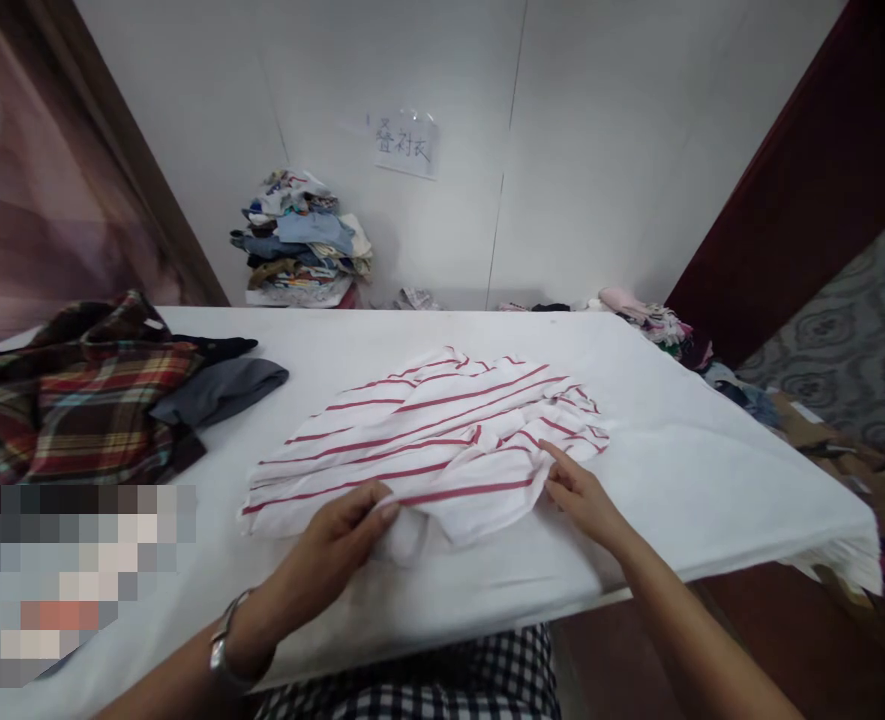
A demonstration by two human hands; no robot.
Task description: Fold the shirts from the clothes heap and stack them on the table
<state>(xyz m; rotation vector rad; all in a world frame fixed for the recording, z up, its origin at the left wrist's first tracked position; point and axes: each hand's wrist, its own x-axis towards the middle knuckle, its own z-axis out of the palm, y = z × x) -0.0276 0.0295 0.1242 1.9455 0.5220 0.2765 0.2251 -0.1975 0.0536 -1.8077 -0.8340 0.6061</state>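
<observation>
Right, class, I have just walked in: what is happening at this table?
A person works on a white shirt with red stripes spread on a white-covered table. The left hand pinches its near edge; the right hand presses fingertips on its right side. A plaid garment lies at the left.

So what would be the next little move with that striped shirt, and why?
Probably pull the near edge flat and smooth the cloth outward. The striped shirt lies bunched and wrinkled on the white table, the left hand pinches its near edge and the right hand rests on its right side.
</observation>
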